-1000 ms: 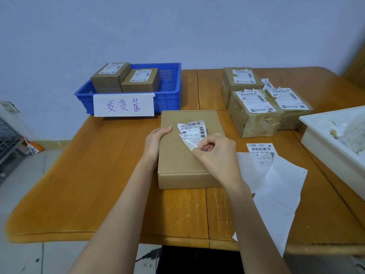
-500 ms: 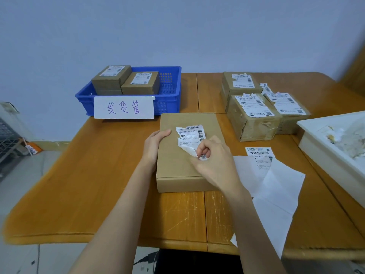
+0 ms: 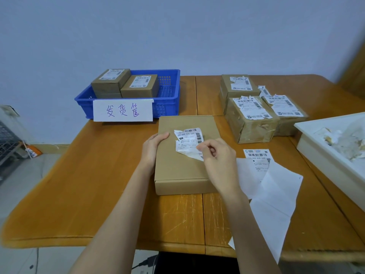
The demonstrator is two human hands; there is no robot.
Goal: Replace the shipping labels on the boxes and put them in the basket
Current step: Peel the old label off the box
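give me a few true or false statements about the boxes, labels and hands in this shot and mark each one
1. The blue basket holds two boxes. True.
2. The left hand is peeling the label. False: it steadies the flat box at its left edge.
3. The right hand has a grip on the torn label, whose lower part is lifted off the box. True.
4. The three boxes at the back right have clean, intact labels. False: their labels are ragged and torn.
5. The white tray is empty. False: it holds paper scraps.
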